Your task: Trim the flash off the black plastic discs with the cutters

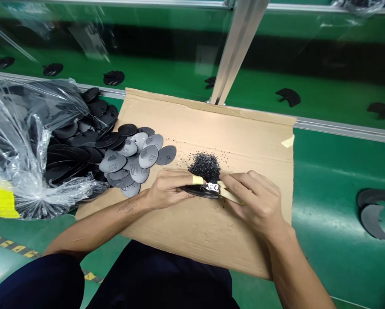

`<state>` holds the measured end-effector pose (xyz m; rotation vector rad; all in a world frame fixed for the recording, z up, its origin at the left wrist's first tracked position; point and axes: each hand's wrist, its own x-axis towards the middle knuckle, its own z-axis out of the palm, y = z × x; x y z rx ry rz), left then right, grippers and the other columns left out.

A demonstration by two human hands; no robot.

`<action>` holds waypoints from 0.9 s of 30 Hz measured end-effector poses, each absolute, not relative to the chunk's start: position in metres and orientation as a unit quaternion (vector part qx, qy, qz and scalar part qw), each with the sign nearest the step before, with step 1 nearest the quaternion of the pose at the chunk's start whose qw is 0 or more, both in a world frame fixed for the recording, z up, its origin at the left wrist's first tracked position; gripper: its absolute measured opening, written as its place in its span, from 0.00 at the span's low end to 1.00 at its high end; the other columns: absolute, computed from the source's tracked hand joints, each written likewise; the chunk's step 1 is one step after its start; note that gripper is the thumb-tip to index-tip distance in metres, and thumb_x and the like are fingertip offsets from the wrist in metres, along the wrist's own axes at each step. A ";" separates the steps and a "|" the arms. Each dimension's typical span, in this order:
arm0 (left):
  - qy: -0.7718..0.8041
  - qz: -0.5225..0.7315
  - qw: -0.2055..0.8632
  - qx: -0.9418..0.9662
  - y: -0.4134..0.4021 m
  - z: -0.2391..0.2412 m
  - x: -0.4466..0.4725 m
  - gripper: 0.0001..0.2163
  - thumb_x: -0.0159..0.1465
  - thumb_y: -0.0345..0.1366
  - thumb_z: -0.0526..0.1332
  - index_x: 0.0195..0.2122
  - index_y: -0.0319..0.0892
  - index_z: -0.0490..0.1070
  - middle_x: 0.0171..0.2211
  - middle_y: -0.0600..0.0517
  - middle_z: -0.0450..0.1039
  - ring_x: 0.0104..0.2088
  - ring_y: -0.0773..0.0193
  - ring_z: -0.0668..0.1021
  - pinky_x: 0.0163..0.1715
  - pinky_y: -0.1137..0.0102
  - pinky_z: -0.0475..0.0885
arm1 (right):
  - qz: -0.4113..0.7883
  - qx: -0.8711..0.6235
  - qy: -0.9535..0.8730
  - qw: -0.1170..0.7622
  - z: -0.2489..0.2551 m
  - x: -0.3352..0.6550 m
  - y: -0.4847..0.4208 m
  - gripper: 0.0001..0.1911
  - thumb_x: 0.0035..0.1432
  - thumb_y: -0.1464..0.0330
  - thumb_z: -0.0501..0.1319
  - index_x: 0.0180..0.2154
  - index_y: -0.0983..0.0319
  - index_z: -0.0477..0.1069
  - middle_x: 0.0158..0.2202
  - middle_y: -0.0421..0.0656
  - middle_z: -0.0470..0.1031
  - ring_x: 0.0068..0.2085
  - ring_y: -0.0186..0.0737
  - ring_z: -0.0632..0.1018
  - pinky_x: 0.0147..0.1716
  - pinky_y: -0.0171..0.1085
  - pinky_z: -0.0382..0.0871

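My left hand (171,189) grips a black oval disc (200,191) by its left edge, with the thumb on top and the fingers below. Pale yellow tape wraps that thumb. In my right hand (255,197) is a pair of small silver clippers (212,187), its metal head against the disc's upper side; the fingers hide the rest of it. Pale tape shows on the right hand's fingers too. Just beyond the disc rises a pile of small black plastic bits (205,166), with loose crumbs scattered round it. Several grey oval discs (148,156) lie left of the pile, some with printed marks.
A cardboard sheet (186,231) lies under the hands. To the left, a clear plastic bag (34,171) spills black discs (67,154). Behind stands a clear panel with a metal post (237,51). Curved dark pieces (374,221) rest on the green surface at right.
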<state>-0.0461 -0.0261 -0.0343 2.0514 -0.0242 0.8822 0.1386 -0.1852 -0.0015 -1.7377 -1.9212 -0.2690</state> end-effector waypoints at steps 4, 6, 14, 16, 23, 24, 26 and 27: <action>-0.023 0.376 0.417 0.828 -0.027 -0.034 -0.047 0.12 0.66 0.31 0.68 0.51 0.41 0.78 0.32 0.48 0.83 0.32 0.65 0.84 0.33 0.72 0.79 | -0.125 -0.642 -0.716 0.242 0.002 0.137 -0.188 0.08 0.66 0.70 0.64 0.46 0.64 0.76 0.36 0.45 0.82 0.31 0.37 0.73 0.30 0.38 0.66; -0.027 0.371 0.404 0.835 -0.027 -0.034 -0.048 0.13 0.66 0.30 0.68 0.52 0.40 0.77 0.33 0.48 0.83 0.33 0.64 0.84 0.34 0.71 0.81 | -0.130 -0.638 -0.720 0.239 0.004 0.137 -0.189 0.08 0.65 0.72 0.65 0.46 0.63 0.76 0.36 0.44 0.83 0.31 0.37 0.73 0.29 0.38 0.66; -0.036 0.374 0.394 0.839 -0.028 -0.029 -0.048 0.11 0.66 0.30 0.67 0.49 0.38 0.77 0.32 0.48 0.82 0.32 0.65 0.84 0.34 0.72 0.80 | -0.028 -0.624 -0.707 0.330 0.000 0.135 -0.186 0.07 0.68 0.71 0.61 0.45 0.62 0.77 0.32 0.43 0.81 0.30 0.35 0.78 0.31 0.35 0.70; -0.028 0.380 0.390 0.838 -0.028 -0.028 -0.047 0.10 0.66 0.31 0.68 0.48 0.37 0.77 0.30 0.49 0.81 0.30 0.66 0.82 0.30 0.74 0.77 | 0.018 -0.627 -0.689 0.362 -0.001 0.137 -0.186 0.07 0.68 0.71 0.61 0.45 0.63 0.77 0.35 0.45 0.82 0.33 0.36 0.80 0.33 0.35 0.72; -0.018 0.338 0.370 0.865 -0.025 -0.033 -0.046 0.07 0.69 0.35 0.64 0.46 0.40 0.75 0.31 0.50 0.80 0.30 0.67 0.80 0.30 0.73 0.75 | -0.017 -0.668 -0.698 0.257 -0.005 0.147 -0.185 0.11 0.68 0.67 0.61 0.49 0.60 0.77 0.41 0.48 0.83 0.36 0.42 0.78 0.35 0.41 0.70; -0.019 0.326 0.368 0.871 -0.025 -0.033 -0.046 0.07 0.69 0.35 0.63 0.46 0.40 0.75 0.31 0.50 0.79 0.30 0.66 0.79 0.31 0.72 0.75 | -0.001 -0.667 -0.697 0.262 -0.005 0.147 -0.184 0.11 0.67 0.67 0.61 0.49 0.60 0.77 0.42 0.48 0.83 0.38 0.43 0.79 0.36 0.41 0.70; 0.009 0.300 0.374 0.877 -0.026 -0.033 -0.047 0.07 0.70 0.36 0.62 0.45 0.41 0.74 0.31 0.50 0.78 0.30 0.66 0.78 0.30 0.72 0.74 | 0.042 -0.667 -0.687 0.285 -0.007 0.148 -0.183 0.11 0.67 0.67 0.61 0.50 0.60 0.76 0.45 0.48 0.82 0.41 0.44 0.79 0.39 0.43 0.72; 0.041 0.285 0.388 0.875 -0.026 -0.032 -0.048 0.08 0.70 0.39 0.62 0.44 0.41 0.73 0.31 0.51 0.77 0.30 0.66 0.78 0.30 0.72 0.73 | 0.057 -0.671 -0.677 0.296 -0.007 0.149 -0.182 0.12 0.67 0.67 0.61 0.50 0.60 0.75 0.45 0.48 0.82 0.42 0.45 0.79 0.41 0.43 0.73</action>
